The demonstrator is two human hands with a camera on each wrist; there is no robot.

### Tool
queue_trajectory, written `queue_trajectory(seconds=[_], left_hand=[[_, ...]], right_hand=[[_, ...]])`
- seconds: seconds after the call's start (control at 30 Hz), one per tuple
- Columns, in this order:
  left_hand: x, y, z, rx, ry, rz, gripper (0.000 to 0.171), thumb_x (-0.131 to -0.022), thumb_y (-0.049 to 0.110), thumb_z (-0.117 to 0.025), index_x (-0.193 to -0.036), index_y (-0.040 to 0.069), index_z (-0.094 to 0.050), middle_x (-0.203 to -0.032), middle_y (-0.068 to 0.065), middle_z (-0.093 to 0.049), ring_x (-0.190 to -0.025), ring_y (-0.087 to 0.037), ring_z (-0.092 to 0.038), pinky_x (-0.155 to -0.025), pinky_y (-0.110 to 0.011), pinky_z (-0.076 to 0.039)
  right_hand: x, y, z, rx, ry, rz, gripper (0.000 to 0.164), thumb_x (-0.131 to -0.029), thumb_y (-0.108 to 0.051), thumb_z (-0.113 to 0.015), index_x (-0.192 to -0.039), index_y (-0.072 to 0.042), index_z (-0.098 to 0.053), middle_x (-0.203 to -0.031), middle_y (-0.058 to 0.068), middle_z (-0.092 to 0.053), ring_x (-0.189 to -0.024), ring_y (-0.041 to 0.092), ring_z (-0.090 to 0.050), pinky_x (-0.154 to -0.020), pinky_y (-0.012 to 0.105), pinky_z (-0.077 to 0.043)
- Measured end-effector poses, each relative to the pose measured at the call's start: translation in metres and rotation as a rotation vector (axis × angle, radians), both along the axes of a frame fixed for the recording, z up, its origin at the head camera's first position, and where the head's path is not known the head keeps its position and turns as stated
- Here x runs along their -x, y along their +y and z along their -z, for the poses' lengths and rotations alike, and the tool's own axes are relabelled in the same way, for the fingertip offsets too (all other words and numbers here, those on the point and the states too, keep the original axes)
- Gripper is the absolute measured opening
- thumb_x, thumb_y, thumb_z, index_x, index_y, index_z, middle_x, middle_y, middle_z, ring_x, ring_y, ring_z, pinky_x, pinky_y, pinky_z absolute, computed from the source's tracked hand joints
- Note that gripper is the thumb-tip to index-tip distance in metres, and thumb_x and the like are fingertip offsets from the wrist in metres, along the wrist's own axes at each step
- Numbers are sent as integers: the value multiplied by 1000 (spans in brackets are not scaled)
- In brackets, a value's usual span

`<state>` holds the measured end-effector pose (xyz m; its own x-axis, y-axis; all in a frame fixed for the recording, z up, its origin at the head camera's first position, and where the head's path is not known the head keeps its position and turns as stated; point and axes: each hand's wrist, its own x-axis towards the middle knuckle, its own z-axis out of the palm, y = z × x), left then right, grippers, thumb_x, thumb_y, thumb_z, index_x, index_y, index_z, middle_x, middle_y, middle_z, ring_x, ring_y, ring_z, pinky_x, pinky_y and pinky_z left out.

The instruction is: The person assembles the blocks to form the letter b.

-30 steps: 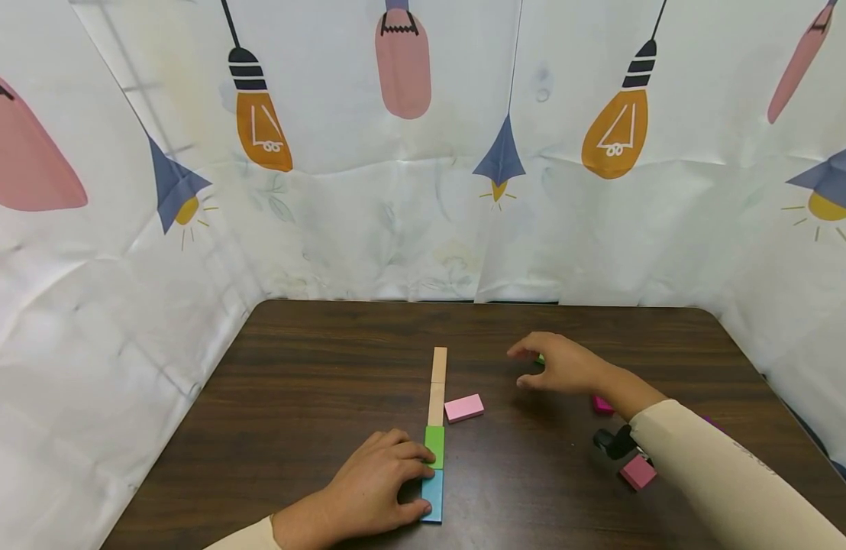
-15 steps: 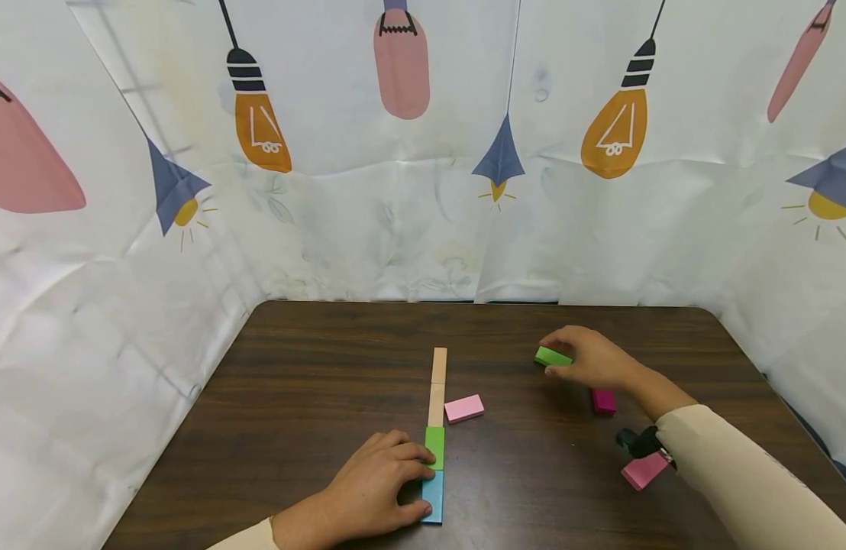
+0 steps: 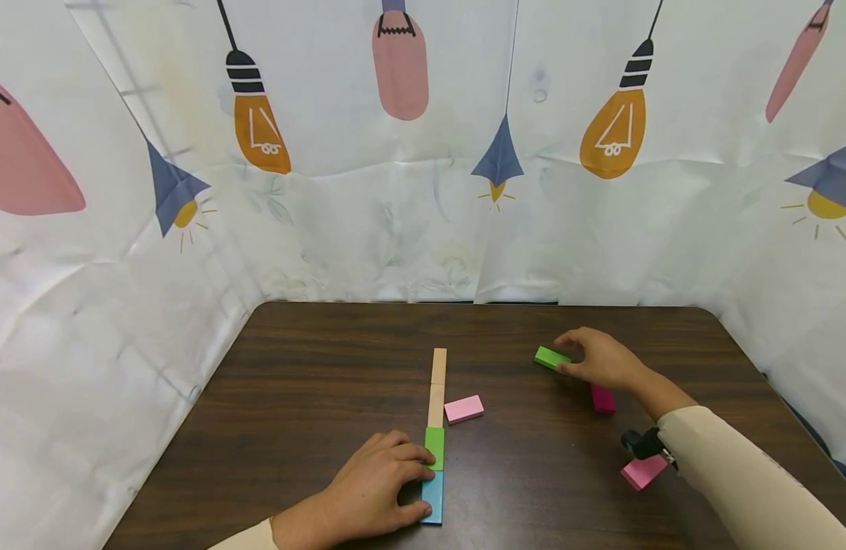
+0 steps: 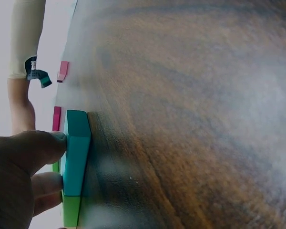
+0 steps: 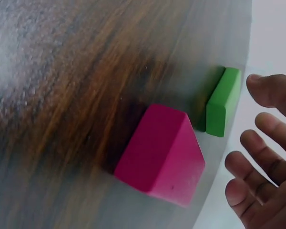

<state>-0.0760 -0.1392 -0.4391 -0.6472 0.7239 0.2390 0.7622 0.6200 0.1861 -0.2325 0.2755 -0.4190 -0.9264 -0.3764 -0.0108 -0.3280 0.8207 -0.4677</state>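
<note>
A straight row on the dark table has two plain wooden blocks (image 3: pixel 439 367), then a green block (image 3: pixel 434 439) and a blue block (image 3: pixel 434 493) nearest me. My left hand (image 3: pixel 371 489) rests on the blue and green pair; in the left wrist view its thumb touches the top of the blue block (image 4: pixel 78 162). My right hand (image 3: pixel 602 360) hovers with fingers spread beside a loose green block (image 3: pixel 550 358). In the right wrist view a gap shows between its fingers and that green block (image 5: pixel 224 102), and nothing is held.
A light pink block (image 3: pixel 464 409) lies at a slant just right of the row. Below my right wrist is a magenta block (image 3: pixel 603 399). Another pink block (image 3: pixel 643 472) lies under the right sleeve. A printed white curtain (image 3: pixel 395 229) surrounds the brown table (image 3: pixel 313 367).
My right hand has moved right, away from the middle of the table, and the loose green block now shows more fully by its fingers. The left hand stays put.
</note>
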Motion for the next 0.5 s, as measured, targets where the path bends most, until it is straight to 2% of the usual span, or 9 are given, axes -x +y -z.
queue_trajectory(seconds=[0.23,0.5], left_hand=[[0,0,1,-4,3,3,33,-82,46,-82,-105,23,-80,-119,15,-67,-104,-8,-55,-86,-32,-47],[0,-1,3,-19,16,3,33,-82,46,-83,-105,23,-80,-119,15,-67,-103,-8,-55,-86,-32,-47]], right_hand=[[5,-4,7,-14,1,-9,47,-91,-27,-78,-128,-2,-66,-127,14,-66,-114,36,-61,-92,57,-50],[7,-9,7,-41,6,-14,45,-91,-25,-79,-127,-1,-67,-123,14,-67,-105,30,-64,-86,52,-52]])
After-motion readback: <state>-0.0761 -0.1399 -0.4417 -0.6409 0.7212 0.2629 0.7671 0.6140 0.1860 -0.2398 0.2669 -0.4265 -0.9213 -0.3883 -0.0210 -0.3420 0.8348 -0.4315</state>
